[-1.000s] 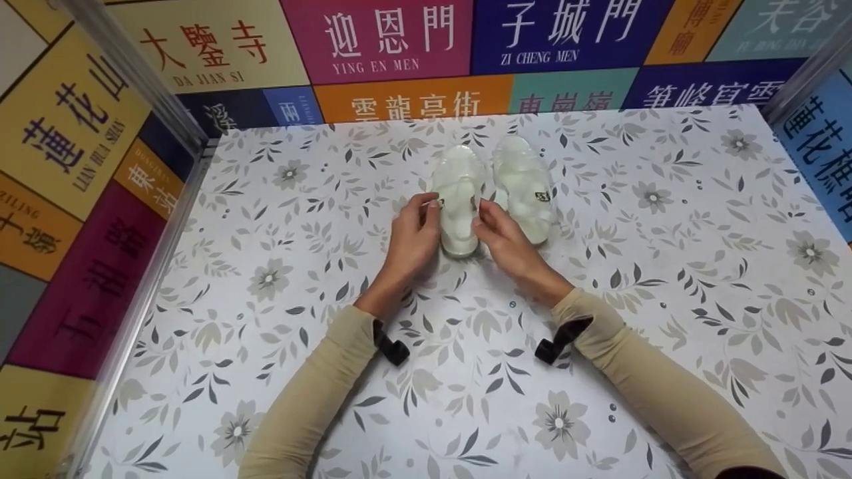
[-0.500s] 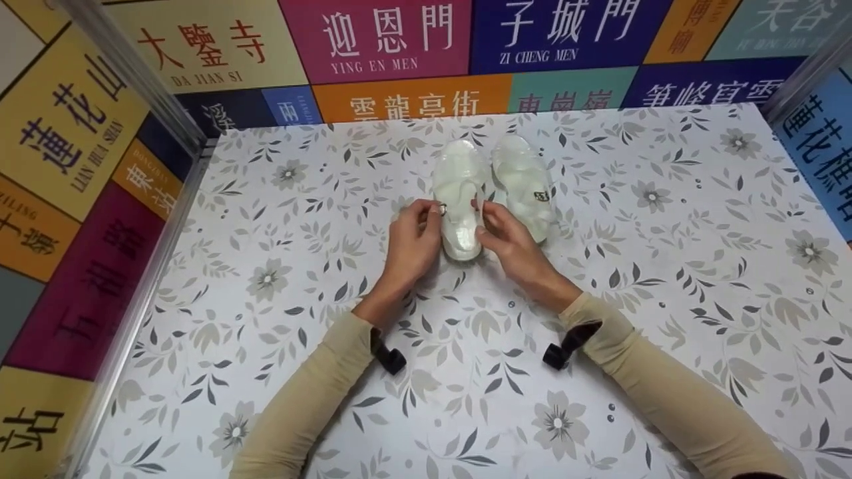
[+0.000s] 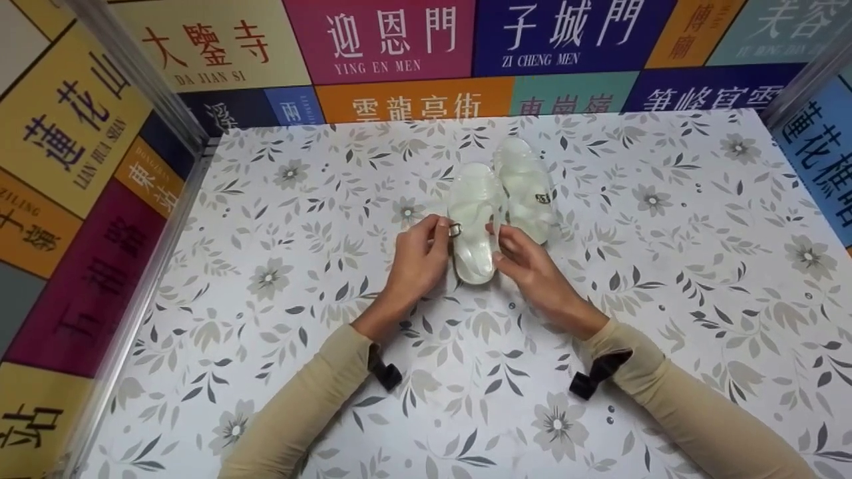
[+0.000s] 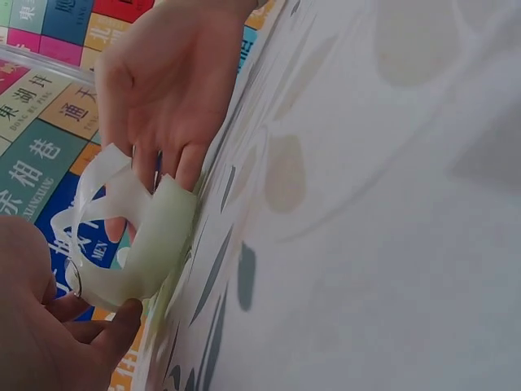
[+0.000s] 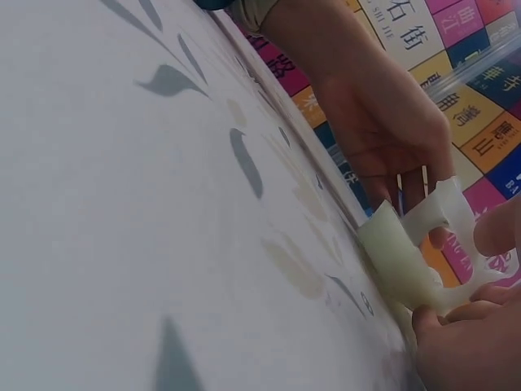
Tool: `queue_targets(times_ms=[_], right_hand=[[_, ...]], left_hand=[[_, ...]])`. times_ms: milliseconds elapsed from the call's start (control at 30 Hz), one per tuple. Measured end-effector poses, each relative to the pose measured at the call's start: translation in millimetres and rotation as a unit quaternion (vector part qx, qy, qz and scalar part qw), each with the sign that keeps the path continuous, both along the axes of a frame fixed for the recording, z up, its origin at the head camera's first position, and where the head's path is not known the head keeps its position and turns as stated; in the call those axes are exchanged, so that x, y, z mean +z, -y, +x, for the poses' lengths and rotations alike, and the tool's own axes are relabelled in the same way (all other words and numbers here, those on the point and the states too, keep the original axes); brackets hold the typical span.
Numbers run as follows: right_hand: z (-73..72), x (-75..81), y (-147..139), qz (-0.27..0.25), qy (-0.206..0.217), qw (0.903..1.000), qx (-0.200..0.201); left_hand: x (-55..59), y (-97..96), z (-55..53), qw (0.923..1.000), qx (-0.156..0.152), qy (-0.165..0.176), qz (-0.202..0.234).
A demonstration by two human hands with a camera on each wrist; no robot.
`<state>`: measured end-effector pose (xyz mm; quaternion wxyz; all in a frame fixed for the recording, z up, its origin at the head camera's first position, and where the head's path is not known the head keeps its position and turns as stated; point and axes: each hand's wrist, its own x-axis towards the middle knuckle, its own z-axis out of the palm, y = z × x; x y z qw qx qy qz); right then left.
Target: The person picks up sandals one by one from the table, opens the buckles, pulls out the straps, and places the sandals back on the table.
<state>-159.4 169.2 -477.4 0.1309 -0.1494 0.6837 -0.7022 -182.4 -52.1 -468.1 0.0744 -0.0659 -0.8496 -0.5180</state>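
Observation:
A translucent pale-green sandal lies on the patterned tabletop, heel toward me, between my hands. My left hand pinches its left side next to a small metal buckle. On the opposite side, my right hand grips the strap with thumb and fingers. The left wrist view shows the sandal's heel and curved straps end-on, the left fingertips at the buckle side. In the right wrist view, the right fingers touch the sandal's side low down. The matching sandal stands just behind and right, its front strap bearing a dark ornament.
The white tabletop has a grey leaf and flower print. Colourful panels with Chinese lettering rise behind it, and more panels stand along the left and right. A clear edge strip borders the left side.
The held sandal has come toward me and slightly right, both hands moving with it. Its buckle shows more clearly beside the left fingertips. The other sandal stays put.

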Motion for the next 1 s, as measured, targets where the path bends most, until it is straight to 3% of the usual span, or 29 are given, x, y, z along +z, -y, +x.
queue_targets(times_ms=[400,633,833,933,1000], right_hand=[[15.4,0.1,-7.7,0.036,-0.015,0.9992,0.008],[11.0,7.1,-13.2,0.053,-0.014,0.9985,-0.003],[9.0,15.8,-14.8,0.062,0.014,0.998,-0.008],[6.7,22.9,-11.1,0.072,-0.017,0.9966,-0.036],[4.7,28.1,-6.6,0.091,-0.064,0.9921,-0.059]], left_hand=[[-1.6,3.1,9.0,0.9996,-0.028,0.002,-0.009],[-2.4,1.7,8.3,0.9991,-0.043,0.001,-0.002],[-4.2,0.7,4.9,0.9987,-0.051,-0.009,-0.001],[-5.4,1.1,-1.2,0.999,-0.045,-0.005,0.009],[-7.1,2.0,-7.1,0.9981,-0.048,0.012,0.035]])
